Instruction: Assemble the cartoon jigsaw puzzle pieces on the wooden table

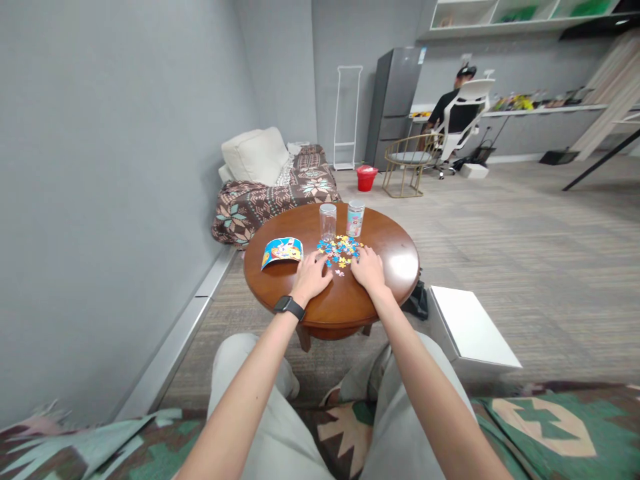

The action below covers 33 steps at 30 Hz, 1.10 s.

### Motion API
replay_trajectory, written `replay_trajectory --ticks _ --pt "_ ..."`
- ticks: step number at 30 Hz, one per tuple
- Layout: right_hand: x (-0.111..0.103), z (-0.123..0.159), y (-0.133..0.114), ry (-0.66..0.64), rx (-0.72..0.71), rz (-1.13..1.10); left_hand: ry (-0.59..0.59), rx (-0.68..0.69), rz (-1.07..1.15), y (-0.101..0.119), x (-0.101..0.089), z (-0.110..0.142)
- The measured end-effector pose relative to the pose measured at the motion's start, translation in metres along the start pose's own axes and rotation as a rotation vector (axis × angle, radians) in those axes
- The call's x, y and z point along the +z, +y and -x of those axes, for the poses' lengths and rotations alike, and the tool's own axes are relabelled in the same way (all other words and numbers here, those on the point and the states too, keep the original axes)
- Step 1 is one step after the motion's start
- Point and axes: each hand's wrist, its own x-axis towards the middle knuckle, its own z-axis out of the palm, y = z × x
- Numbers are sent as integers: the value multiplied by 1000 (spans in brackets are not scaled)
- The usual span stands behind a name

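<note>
A loose pile of small jigsaw puzzle pieces (341, 249), mostly blue and yellow, lies on the round brown wooden table (390, 267). At the pile's left edge my left hand (311, 276), with a black watch on its wrist, rests palm down, fingers apart. My right hand (369, 268) lies at the right edge, fingers stretched toward the pieces; whether a fingertip touches one is too small to tell. Behind the pile stand a clear jar (327, 223) with a silver lid and a jar with a printed label (355, 220). A curved picture card (283, 251) is left of my left hand.
A white box (473, 323) stands on the floor right of the table, beside a black bag (417, 301). Beyond are a patterned sofa (280, 193), a red bucket (367, 179) and a gold-framed chair (410, 160). A person (443, 110) sits at the far counter.
</note>
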Motion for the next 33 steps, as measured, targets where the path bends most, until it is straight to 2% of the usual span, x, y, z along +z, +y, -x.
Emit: replay_trajectory --ticks 3,6,10,14,20,25,31,33 --pt "3 0 -1 -57 -82 19 -97 47 -38 5 -1 2" --pt "3 0 -1 -74 -161 2 -113 53 -61 7 -1 3" --pt "-1 0 -3 -102 -150 30 -78 60 -56 6 0 4" --pt "-3 1 -5 -69 -134 -1 -82 47 -37 6 1 6" --pt "5 -3 -4 -54 -273 -11 -31 50 -21 6 4 7" --pt "23 -28 -6 -103 -329 93 -26 53 6 6 4 8" --pt "41 -70 -7 -299 -243 276 -24 56 8 6 5 7" --pt "43 -77 -2 -352 -264 307 -30 50 8 5 7 7"
